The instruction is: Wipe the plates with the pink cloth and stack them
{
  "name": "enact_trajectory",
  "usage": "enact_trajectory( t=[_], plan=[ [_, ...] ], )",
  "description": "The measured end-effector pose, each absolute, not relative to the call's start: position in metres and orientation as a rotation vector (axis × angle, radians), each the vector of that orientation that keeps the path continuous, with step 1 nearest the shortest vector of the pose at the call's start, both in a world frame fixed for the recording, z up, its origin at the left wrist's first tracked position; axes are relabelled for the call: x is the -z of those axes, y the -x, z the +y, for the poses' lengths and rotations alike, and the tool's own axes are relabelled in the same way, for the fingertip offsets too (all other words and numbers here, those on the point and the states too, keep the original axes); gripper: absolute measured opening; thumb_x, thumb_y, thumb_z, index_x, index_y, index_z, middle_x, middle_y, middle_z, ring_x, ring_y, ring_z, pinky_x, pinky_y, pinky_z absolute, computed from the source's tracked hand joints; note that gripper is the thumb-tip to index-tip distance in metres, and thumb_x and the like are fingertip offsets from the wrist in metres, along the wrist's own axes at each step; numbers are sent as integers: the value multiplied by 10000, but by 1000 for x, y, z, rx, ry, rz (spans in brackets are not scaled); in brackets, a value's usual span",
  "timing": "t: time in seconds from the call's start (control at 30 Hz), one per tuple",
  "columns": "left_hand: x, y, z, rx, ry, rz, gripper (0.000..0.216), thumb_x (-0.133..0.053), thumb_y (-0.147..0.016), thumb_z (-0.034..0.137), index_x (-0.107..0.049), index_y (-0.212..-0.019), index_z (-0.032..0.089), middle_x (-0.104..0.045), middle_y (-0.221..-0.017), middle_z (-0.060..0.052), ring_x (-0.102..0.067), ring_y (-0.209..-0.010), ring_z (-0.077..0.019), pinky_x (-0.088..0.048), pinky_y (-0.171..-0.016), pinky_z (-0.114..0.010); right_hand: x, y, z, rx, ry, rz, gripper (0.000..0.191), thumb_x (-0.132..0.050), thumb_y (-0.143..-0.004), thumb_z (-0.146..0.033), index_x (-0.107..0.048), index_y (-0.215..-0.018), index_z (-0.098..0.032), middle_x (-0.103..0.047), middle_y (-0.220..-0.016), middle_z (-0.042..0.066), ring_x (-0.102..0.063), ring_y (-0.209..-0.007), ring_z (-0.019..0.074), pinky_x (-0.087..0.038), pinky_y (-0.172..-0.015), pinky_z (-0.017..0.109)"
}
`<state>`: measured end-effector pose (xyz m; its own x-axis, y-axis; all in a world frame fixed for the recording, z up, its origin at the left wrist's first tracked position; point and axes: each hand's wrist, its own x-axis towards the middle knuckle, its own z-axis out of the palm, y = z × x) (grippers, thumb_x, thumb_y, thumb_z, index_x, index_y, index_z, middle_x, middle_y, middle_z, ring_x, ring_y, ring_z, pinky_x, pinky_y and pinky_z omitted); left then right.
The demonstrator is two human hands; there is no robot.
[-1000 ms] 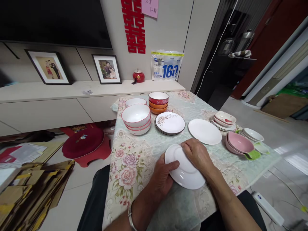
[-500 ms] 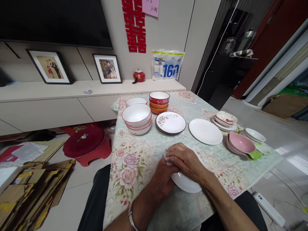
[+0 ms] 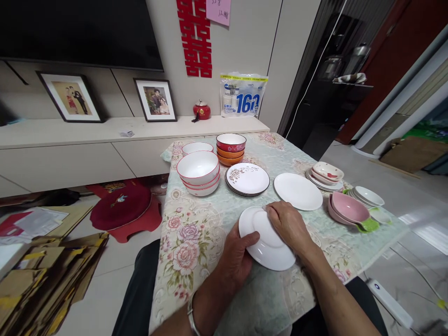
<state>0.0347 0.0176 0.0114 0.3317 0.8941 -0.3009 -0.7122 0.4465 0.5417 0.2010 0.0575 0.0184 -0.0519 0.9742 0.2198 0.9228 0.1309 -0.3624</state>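
My left hand grips the left rim of a white plate, its thumb lying on the face turned up to me. A raised ring on that face suggests it is the underside. My right hand presses on the plate's upper right part with its fingers curled. A small pale bit shows by its fingertips, but what lies under the hand is hidden. Beyond the hands lie another white oval plate and a stack of brown-patterned plates. Red-rimmed white bowls stand stacked to the left.
Orange and red bowls are stacked at the back. On the right are small patterned dishes, pink bowls and white bowls. A flowered cloth covers the table. A red stool stands left, near flattened cardboard.
My right hand has moved right, away from the left hand and off the plate's left edge, uncovering more of the plate. The left thumb now shows on the plate's face.
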Motion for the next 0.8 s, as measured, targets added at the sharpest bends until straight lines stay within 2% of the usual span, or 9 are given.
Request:
enact_trajectory(
  t=[0.1,0.2,0.33,0.5,0.67,0.8],
  plan=[
    [-11,-36,18,-1067,-329,592,722,-792,-578,87,-601,-1272,154,-749,-1076,-99,-662,-1031,-293,-487,-900,-388,-16,-201,56,-86,1848,-2007,278,-457,-987,-250,-717,-981,-152,-716,-943,119,-619,-942,278,-458,-858,397],
    [-13,-36,19,-1035,-343,579,700,-769,-558,62,-623,-1236,157,-751,-1046,-91,-661,-1016,-292,-481,-896,-389,-15,-197,55,-96,1693,-2065,273,-455,-998,-265,-700,-1046,-155,-715,-1008,127,-621,-986,277,-470,-885,413],
    [-15,-36,19,-969,-358,612,565,-734,-535,42,-681,-1083,166,-742,-945,-59,-657,-929,-257,-470,-834,-355,-23,-185,49,-240,1305,-2182,241,-453,-1009,-253,-682,-1065,-200,-719,-1065,89,-617,-1028,241,-483,-915,397],
    [-15,-37,19,-953,-391,629,403,-717,-539,19,-684,-889,217,-705,-852,-3,-635,-854,-205,-439,-794,-317,-34,-172,40,-532,939,-2255,239,-446,-1025,-244,-684,-1048,-239,-723,-1034,44,-630,-1013,193,-496,-913,356],
    [-13,-35,20,-961,-393,638,509,-743,-531,46,-694,-1023,170,-732,-921,-50,-639,-889,-239,-443,-830,-350,-27,-180,48,-409,1225,-2149,232,-472,-992,-215,-695,-928,-214,-724,-965,57,-622,-950,212,-481,-879,370],
    [-9,-36,20,-1025,-350,595,543,-738,-563,83,-691,-1102,137,-752,-1021,-89,-643,-1043,-297,-454,-921,-382,-19,-194,55,-313,1593,-2026,234,-482,-967,-223,-700,-890,-184,-716,-913,82,-626,-905,234,-470,-828,366]
  ],
)
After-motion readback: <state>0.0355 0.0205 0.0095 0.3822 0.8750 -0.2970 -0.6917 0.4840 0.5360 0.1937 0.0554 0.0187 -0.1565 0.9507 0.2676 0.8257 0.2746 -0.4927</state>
